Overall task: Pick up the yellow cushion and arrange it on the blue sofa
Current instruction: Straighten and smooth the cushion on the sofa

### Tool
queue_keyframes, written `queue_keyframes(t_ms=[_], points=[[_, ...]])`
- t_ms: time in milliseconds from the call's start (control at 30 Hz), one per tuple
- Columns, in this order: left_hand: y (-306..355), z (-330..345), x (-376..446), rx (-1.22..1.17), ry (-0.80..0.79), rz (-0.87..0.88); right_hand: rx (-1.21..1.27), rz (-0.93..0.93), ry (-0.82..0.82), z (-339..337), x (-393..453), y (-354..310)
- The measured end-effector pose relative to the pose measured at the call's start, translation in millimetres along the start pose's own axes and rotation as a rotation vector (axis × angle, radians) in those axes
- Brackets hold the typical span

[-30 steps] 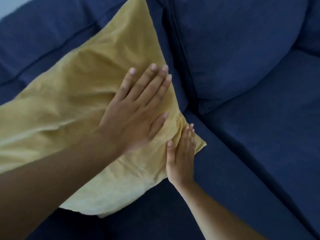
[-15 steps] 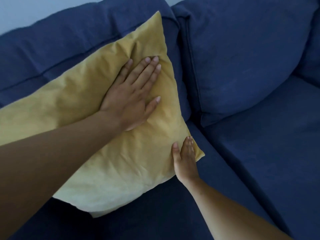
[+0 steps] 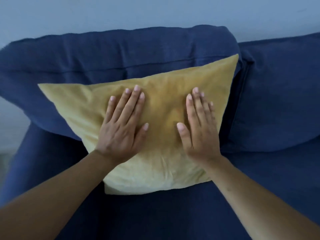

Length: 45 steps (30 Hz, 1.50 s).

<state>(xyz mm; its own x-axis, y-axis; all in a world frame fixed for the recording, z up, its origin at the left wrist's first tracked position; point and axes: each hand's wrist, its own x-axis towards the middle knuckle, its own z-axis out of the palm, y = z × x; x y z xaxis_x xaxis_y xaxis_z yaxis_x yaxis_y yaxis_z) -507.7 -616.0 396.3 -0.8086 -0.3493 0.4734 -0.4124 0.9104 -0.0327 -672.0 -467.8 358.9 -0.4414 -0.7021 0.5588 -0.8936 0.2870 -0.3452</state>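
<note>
The blue sofa [image 3: 173,213] fills almost the whole view, its seat running along the bottom and two back cushions rising behind it under a pale wall [image 3: 155,13]. The left back cushion [image 3: 103,54] is broad and creased; the right back cushion [image 3: 280,94] meets it at a seam near the sofa's right side.

The yellow cushion [image 3: 162,104] stands on the seat, leaning back against the left back cushion. Its lower edge rests on the seat, its upper right corner reaches up beside the seam between the two back cushions, and its upper left corner points toward the sofa's left side. It sits somewhat askew, not square to the backrest.

The left hand [image 3: 122,130] lies flat on the cushion's left half, fingers spread and extended. The right hand [image 3: 199,130] lies flat on its right half in the same way, slightly blurred. Neither grip closes on anything: both hands are open, palms pressed to the fabric, which dimples between them.

The step in hand looks like the final arranging, patting the cushion into shape against the backrest. The next move probably calls for a light press to settle it, perhaps a small turn to level the top edge, then lifting both palms away without dragging the cover.
</note>
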Motion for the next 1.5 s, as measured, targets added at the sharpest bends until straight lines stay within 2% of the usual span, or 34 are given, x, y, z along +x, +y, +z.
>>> queue_keyframes(t_ms=[100, 200, 267, 367, 467, 833, 1000, 1167, 1500], points=[[-28, 1, -3, 0.044, -0.039, -0.123, -0.14, -0.123, -0.047, 14, 38, 6], [-46, 8, -5, 0.034, -0.037, -0.282, -0.265, -0.143, -0.142, 21, 55, 22], [-55, 12, -5, 0.005, -0.023, -0.35, -0.287, -0.145, -0.138, 23, 60, 23], [-63, 17, -7, -0.015, -0.013, -0.349, -0.28, -0.065, -0.032, 21, 63, 24], [-67, 22, -4, -0.02, -0.012, -0.336, -0.295, 0.019, -0.025, 21, 70, 33], [-73, 30, 10, -0.064, -0.012, -0.469, -0.427, 0.071, -0.142, 8, 86, 60], [-81, 25, 18, -0.147, -0.086, -0.656, -0.437, 0.043, -0.292, -1, 93, 76], [-90, 12, 10, -0.064, -0.126, -0.573, -0.442, -0.033, -0.271, -15, 95, 72], [-99, 10, 14, -0.074, -0.249, -0.578, -0.492, -0.01, -0.417, -17, 106, 83]])
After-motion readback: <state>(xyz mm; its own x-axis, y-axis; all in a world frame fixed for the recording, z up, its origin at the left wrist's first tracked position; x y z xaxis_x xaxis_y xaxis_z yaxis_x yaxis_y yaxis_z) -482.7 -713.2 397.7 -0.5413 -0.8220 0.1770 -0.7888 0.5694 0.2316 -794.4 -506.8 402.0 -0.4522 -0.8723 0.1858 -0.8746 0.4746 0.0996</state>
